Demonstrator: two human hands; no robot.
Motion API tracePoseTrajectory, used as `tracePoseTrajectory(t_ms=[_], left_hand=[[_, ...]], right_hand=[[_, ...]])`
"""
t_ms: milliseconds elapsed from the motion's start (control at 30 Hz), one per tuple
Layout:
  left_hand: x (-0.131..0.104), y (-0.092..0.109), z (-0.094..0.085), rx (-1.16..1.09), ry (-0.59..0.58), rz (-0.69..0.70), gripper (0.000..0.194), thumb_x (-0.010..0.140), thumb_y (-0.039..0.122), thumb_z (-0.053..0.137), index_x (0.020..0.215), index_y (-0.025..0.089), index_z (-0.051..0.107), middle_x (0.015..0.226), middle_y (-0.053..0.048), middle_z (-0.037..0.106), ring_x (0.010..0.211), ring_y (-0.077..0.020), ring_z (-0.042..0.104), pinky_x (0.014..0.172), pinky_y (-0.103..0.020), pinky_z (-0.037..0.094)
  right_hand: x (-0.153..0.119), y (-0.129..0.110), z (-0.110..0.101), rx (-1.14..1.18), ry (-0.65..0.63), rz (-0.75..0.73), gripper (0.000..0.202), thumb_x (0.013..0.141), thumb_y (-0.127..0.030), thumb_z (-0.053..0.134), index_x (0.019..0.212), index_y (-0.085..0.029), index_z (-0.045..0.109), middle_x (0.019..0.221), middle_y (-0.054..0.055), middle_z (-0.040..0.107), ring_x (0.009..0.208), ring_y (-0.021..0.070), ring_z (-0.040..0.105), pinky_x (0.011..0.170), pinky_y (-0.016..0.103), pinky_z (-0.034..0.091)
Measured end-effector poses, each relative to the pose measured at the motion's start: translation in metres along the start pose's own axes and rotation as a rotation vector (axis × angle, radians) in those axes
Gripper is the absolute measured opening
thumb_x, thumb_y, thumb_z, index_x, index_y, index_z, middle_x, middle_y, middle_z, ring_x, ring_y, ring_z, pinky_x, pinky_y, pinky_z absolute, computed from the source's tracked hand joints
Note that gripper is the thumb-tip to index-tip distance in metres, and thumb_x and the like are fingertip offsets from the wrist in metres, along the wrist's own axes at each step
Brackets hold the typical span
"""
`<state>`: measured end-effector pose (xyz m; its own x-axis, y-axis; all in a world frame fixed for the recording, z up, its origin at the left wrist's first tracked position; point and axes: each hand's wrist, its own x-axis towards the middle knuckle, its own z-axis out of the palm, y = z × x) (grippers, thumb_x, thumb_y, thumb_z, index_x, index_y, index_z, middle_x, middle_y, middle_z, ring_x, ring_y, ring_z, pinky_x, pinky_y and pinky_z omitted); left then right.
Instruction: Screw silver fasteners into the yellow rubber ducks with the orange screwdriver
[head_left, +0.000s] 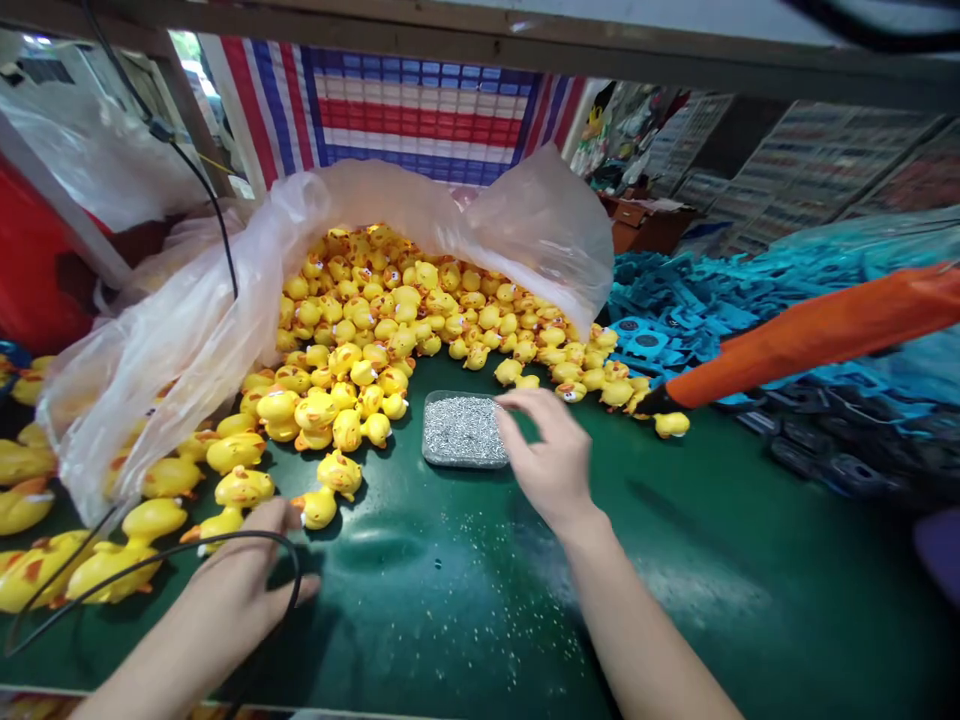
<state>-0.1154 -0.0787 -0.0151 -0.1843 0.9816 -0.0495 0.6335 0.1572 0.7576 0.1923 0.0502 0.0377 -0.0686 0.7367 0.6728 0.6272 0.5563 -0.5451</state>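
My left hand (251,575) is low at the left beside the nearest yellow ducks (319,508), its thumb and fingers apart and nothing visible between them. My right hand (547,450) is at the right edge of a clear tray (428,462) filled with small silvery metal pieces (463,425). Its thumb and index finger curve toward those pieces at the tray's rim; whether anything is between the fingertips is too small to tell. A large heap of yellow ducks (420,300) lies behind the tray, partly under a translucent plastic bag (217,290).
An orange-wrapped tool (810,335) reaches in from the right, its black tip by a duck. Blue plastic parts (652,345) and dark parts (832,450) are piled beyond it. A black cable (187,545) loops over my left hand. Small flecks dot the green table (420,610).
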Motion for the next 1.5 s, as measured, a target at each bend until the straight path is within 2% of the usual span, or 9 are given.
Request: tracePoseTrajectory(t_ms=[67, 167, 267, 400, 567, 767, 867, 1133, 1500], left_hand=[[0.022, 0.007, 0.012, 0.218, 0.167, 0.086, 0.036, 0.061, 0.036, 0.069, 0.092, 0.023, 0.056, 0.093, -0.009, 0.061, 0.093, -0.0342, 0.06, 0.086, -0.045, 0.047], [0.041, 0.012, 0.032, 0.296, 0.195, 0.137, 0.028, 0.066, 0.034, 0.061, 0.09, 0.023, 0.052, 0.092, -0.009, 0.059, 0.091, -0.0327, 0.06, 0.085, -0.045, 0.047], [0.046, 0.022, 0.04, 0.171, 0.149, 0.099, 0.024, 0.067, 0.034, 0.063, 0.085, 0.024, 0.051, 0.086, -0.005, 0.06, 0.081, -0.0273, 0.06, 0.075, -0.038, 0.048], [0.045, 0.063, 0.037, -0.124, 0.121, 0.044, 0.035, 0.062, 0.033, 0.073, 0.09, 0.023, 0.055, 0.083, -0.001, 0.063, 0.075, -0.0223, 0.059, 0.072, -0.033, 0.044], [0.058, 0.11, 0.042, -0.685, -0.139, -0.017, 0.045, 0.055, 0.032, 0.084, 0.089, 0.019, 0.058, 0.085, -0.001, 0.066, 0.079, -0.0182, 0.06, 0.072, -0.027, 0.046], [0.082, 0.107, 0.075, -1.278, -0.379, -0.136, 0.051, 0.053, 0.037, 0.088, 0.094, 0.014, 0.066, 0.084, -0.004, 0.069, 0.075, -0.0159, 0.063, 0.07, -0.025, 0.049], [0.082, 0.101, 0.085, -1.351, -0.469, -0.18, 0.054, 0.054, 0.04, 0.088, 0.097, 0.014, 0.068, 0.084, -0.007, 0.072, 0.075, -0.0189, 0.066, 0.069, -0.027, 0.05], [0.075, 0.1, 0.084, -1.355, -0.513, -0.148, 0.053, 0.058, 0.05, 0.084, 0.092, 0.013, 0.07, 0.077, -0.007, 0.072, 0.069, -0.0196, 0.067, 0.067, -0.028, 0.052], [0.075, 0.099, 0.086, -1.305, -0.433, -0.122, 0.062, 0.063, 0.049, 0.081, 0.11, 0.013, 0.063, 0.091, -0.01, 0.073, 0.075, -0.0219, 0.069, 0.067, -0.029, 0.052]], right_hand=[[0.007, 0.007, 0.022, -0.151, -0.414, 0.096, 0.011, 0.082, -0.02, 0.062, 0.092, -0.021, 0.067, 0.102, 0.008, 0.07, 0.1, 0.0262, 0.06, 0.087, 0.045, 0.041], [0.015, 0.016, 0.043, -0.247, -0.61, 0.207, 0.006, 0.079, -0.014, 0.066, 0.083, -0.018, 0.069, 0.101, 0.011, 0.072, 0.101, 0.0293, 0.061, 0.088, 0.047, 0.034], [0.017, 0.024, 0.05, -0.232, -0.596, 0.243, 0.014, 0.082, -0.013, 0.061, 0.069, -0.017, 0.065, 0.089, 0.009, 0.074, 0.091, 0.026, 0.064, 0.088, 0.046, 0.032], [0.019, 0.027, 0.047, -0.148, -0.515, 0.299, 0.016, 0.082, -0.011, 0.059, 0.068, -0.017, 0.062, 0.083, 0.008, 0.073, 0.085, 0.0237, 0.064, 0.087, 0.044, 0.034], [0.021, 0.014, 0.041, 0.09, -0.38, 0.364, 0.012, 0.082, -0.019, 0.057, 0.077, -0.015, 0.067, 0.079, 0.008, 0.073, 0.074, 0.0193, 0.066, 0.072, 0.033, 0.048], [0.018, -0.02, 0.029, 0.511, -0.313, 0.42, 0.01, 0.069, -0.027, 0.073, 0.073, -0.018, 0.073, 0.073, 0.004, 0.074, 0.068, 0.0167, 0.066, 0.066, 0.028, 0.053], [0.015, -0.027, 0.029, 0.6, -0.348, 0.44, 0.008, 0.064, -0.026, 0.078, 0.064, -0.019, 0.074, 0.067, 0.002, 0.072, 0.066, 0.0155, 0.063, 0.065, 0.027, 0.051], [0.007, -0.027, 0.037, 0.699, -0.399, 0.459, 0.02, 0.063, -0.035, 0.081, 0.06, -0.018, 0.071, 0.066, 0.001, 0.064, 0.064, 0.0136, 0.057, 0.061, 0.025, 0.047], [0.005, -0.025, 0.037, 0.655, -0.448, 0.432, 0.013, 0.076, -0.027, 0.065, 0.066, -0.019, 0.063, 0.066, -0.001, 0.061, 0.063, 0.0129, 0.056, 0.061, 0.025, 0.047]])
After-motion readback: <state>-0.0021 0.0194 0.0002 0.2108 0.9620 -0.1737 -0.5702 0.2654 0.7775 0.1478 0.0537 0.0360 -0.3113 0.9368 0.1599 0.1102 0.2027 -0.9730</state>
